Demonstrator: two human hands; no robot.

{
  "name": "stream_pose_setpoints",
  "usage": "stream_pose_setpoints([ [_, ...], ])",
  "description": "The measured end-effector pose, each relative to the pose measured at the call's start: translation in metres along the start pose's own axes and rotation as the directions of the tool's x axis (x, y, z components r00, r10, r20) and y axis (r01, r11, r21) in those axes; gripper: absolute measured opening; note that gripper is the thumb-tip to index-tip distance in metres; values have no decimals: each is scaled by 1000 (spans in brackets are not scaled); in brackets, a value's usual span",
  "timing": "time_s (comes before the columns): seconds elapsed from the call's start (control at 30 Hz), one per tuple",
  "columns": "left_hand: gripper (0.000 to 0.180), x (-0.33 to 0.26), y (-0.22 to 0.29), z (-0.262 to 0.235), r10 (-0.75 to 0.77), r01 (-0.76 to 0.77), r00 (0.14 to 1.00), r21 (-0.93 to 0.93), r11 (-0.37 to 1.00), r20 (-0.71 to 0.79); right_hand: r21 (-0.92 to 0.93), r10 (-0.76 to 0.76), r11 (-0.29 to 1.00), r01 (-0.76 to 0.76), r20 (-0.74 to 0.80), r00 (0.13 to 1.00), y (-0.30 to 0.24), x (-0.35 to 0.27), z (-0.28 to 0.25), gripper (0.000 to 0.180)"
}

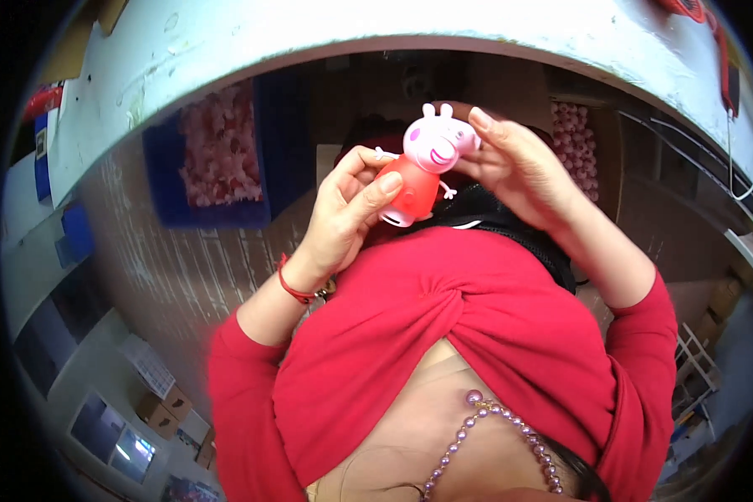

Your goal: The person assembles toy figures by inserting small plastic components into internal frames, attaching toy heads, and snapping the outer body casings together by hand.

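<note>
A plastic toy pig figure [417, 188] with a pink head and a red dress-shaped body is held up in front of my chest, tilted slightly. My left hand [347, 201] is closed round the red body, its thumb pressed on the front. At the figure's head, my right hand [519, 163] has its thumb beside the snout and its other fingers partly hidden behind the head. The thin pink arms stick out on both sides, and a pale base shows at the bottom.
Beyond my hands curves the edge of a worn white table [351, 23]. A blue crate [286, 138] holding many pink parts [217, 151] stands lower at the left. More round pink pieces [574, 151] lie at the right. A red tool [722, 71] hangs at the far right.
</note>
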State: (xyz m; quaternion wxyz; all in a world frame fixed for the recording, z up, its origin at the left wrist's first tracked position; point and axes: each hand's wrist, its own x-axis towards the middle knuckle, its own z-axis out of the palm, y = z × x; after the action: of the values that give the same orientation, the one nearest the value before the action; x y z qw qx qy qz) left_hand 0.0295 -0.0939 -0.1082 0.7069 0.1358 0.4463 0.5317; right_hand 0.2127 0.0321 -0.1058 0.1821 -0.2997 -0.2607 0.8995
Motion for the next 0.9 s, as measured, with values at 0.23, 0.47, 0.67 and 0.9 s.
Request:
stream_pose_setpoints([
  [0.23,32,14,-7,36,15,-13,1000,-135,991,14,21,-212,977,214,-90,973,8,9,21,44],
  [0.47,42,15,-9,38,115,-118,993,116,986,40,-137,-308,946,295,-93,947,15,15,20,42],
  [0.67,49,13,-8,38,107,-114,993,139,984,59,-187,-323,931,313,-24,946,17,13,16,38],
  [0.9,58,4,7,24,-65,41,996,334,942,61,-460,-308,833,308,76,948,20,7,13,31],
])
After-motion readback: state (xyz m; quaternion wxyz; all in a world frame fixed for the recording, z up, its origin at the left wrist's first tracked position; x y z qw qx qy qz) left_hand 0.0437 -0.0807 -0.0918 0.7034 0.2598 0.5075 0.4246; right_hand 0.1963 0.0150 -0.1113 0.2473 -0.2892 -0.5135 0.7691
